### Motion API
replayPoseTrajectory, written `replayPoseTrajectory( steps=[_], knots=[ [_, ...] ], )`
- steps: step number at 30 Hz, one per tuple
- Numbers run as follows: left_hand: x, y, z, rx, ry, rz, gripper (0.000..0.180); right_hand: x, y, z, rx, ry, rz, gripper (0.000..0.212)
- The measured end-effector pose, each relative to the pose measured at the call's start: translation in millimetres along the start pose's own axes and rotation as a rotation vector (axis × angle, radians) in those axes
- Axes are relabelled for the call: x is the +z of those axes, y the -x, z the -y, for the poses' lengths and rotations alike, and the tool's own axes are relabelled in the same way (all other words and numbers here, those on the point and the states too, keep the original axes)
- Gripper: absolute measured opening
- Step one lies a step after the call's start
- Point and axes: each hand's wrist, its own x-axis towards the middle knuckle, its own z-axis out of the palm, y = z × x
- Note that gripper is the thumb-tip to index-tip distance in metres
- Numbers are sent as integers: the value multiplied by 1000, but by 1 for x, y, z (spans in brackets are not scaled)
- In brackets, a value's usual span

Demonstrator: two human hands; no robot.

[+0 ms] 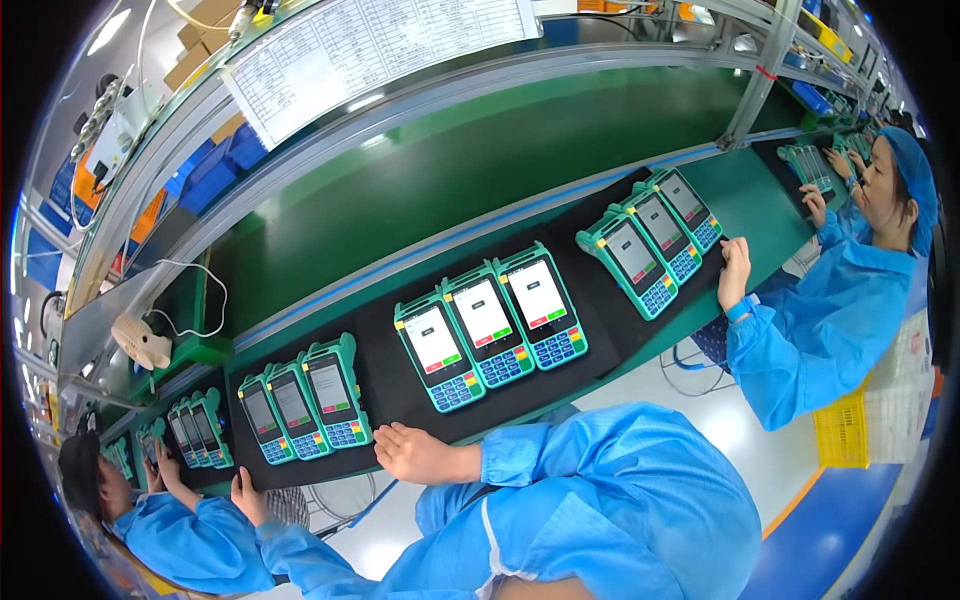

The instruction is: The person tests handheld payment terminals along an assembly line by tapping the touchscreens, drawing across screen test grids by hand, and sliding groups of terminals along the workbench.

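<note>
At the front edge of the bench, my left hand [248, 496] has thumb and finger apart on the black mat [385, 385]'s border and holds nothing. My right hand [412, 454] lies by the same edge, fingers stretched out and slightly bent, with nothing in it. Between and beyond both hands stand three teal card payment terminals [303, 410] side by side, with greyish screens and blue keypads. The right hand is just off the rightmost one. Farther right, another set of three payment terminals [492, 330] shows bright white screens with red and green buttons.
More payment terminals [655, 242] stand at the right, beside a co-worker's hand [735, 268]. On the left, another person's hand [170, 468] is near further terminals [198, 432]. A metal frame [760, 85] and paper chart [375, 55] span the green surface beyond. A yellow basket [842, 430] sits lower right.
</note>
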Motion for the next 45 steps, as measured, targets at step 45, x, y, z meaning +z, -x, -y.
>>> replayPoseTrajectory(
  steps=[45],
  knots=[
    [20, -11, -36, 526, -666, 619, 31, -22, -30, 51, 574, 26, 147, 20]
  ],
)
